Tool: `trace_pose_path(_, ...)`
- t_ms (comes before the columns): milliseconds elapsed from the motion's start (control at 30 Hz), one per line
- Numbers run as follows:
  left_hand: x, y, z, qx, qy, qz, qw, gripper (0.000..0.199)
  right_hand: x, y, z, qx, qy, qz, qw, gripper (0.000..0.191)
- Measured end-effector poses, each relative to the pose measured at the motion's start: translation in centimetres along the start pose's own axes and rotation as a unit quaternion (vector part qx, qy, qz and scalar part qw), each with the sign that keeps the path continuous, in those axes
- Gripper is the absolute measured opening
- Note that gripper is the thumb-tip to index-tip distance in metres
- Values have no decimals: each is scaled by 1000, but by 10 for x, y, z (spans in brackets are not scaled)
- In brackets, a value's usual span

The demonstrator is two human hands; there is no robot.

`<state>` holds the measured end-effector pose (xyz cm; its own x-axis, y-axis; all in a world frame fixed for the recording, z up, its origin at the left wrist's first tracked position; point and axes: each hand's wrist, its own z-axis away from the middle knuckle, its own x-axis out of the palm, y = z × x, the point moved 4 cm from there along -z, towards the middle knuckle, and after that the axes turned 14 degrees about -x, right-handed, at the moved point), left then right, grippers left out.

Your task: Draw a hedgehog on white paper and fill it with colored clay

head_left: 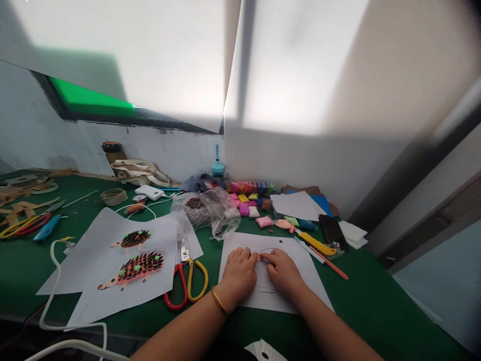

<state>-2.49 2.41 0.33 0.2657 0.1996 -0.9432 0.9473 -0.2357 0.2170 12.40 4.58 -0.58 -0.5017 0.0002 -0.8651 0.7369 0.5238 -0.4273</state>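
Hedgehogs at nine o'clock look finished, my sheet barely begun; left hand and right hand curl there, grip unclear.

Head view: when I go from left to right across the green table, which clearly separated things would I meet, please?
Blue-handled tool, tape roll, nearer scissors, left hand, right hand, black phone.
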Motion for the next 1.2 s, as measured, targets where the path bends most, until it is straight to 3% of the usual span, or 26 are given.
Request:
trace_pose_path(433, -2, 0, 1, -1, -8, 19, 1000, 34, 0, 5, 2, -5, 38, -48, 998, 43)
trace_pose_path(1000, -2, -1, 1, 8, -11, 19, 1000, 35, -2, 1, 3, -3, 22, -29, 999, 42)
trace_pose_path(1200, -1, -2, 1, 5, -1, 21, 1000, 26, -2, -3, 4, -19, 16, -21, 999, 41)
